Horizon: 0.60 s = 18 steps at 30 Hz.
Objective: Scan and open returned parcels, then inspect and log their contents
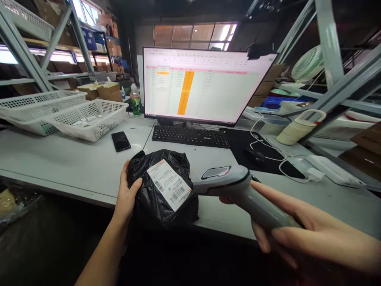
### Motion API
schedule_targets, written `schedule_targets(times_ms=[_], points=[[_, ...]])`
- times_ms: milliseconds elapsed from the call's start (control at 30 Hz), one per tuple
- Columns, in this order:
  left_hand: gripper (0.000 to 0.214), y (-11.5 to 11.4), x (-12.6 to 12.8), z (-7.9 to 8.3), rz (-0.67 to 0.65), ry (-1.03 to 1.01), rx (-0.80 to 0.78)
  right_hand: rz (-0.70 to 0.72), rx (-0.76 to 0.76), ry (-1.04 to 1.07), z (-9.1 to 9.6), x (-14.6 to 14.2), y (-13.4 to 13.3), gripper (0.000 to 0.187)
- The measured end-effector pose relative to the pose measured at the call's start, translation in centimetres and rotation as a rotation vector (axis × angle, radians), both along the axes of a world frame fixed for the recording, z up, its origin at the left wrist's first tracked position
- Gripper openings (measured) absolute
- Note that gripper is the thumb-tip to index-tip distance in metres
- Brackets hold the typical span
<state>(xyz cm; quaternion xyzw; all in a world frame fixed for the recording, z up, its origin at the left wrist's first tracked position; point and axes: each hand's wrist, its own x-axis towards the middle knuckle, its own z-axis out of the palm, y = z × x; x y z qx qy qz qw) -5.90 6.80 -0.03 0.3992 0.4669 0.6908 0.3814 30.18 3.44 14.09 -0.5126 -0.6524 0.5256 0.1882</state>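
Observation:
My left hand (127, 191) grips the left side of a parcel wrapped in black plastic (149, 208), thumb on its front and fingers round behind. A white shipping label (170, 184) with printed text and barcodes is stuck on the parcel's face. The parcel is tilted up at the table's front edge. In my right hand (285, 222) is a grey barcode scanner (247, 194), held by its handle with the fingers wrapped round it. The scanner's head points left, close to the label's right edge; whether it touches the parcel I cannot tell.
Beyond the parcel stand a black keyboard (190, 136) and a monitor (208, 87) showing a spreadsheet. A phone (120, 141) and white baskets (92, 119) lie to the left. On the right are a mouse (254, 156) on a black mat, white cables and a tape roll (294, 131).

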Motion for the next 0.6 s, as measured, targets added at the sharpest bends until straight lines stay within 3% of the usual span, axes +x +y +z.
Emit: schedule_targets(times_ms=[133, 300, 367, 467, 533, 600], points=[[0.073, -0.2, 0.2, 0.1, -0.004, -0.043, -0.013, -0.103, -0.044, -0.01, -1.5, -2.0, 4.2, 0.1], [0.073, -0.2, 0.3, 0.0, 0.003, -0.04, -0.041, -0.197, -0.055, -0.042, -6.3, -2.6, 10.2, 0.102], [0.073, -0.1, 0.3, 0.1, 0.021, -0.037, -0.071, -0.149, -0.034, -0.067, -7.9, -1.8, 12.4, 0.09], [0.073, -0.2, 0.7, 0.6, 0.061, -0.019, -0.083, -0.129, 0.309, -0.259, -9.4, -0.1, 15.9, 0.054], [0.072, -0.3, 0.9, 1.3, 0.06, 0.013, -0.109, -0.216, 0.536, -0.389, -10.2, 0.9, 18.3, 0.043], [0.071, -0.5, 1.1, 2.0, 0.049, 0.031, -0.16, -0.294, 0.656, -0.465, -11.0, 1.7, 20.6, 0.035]])
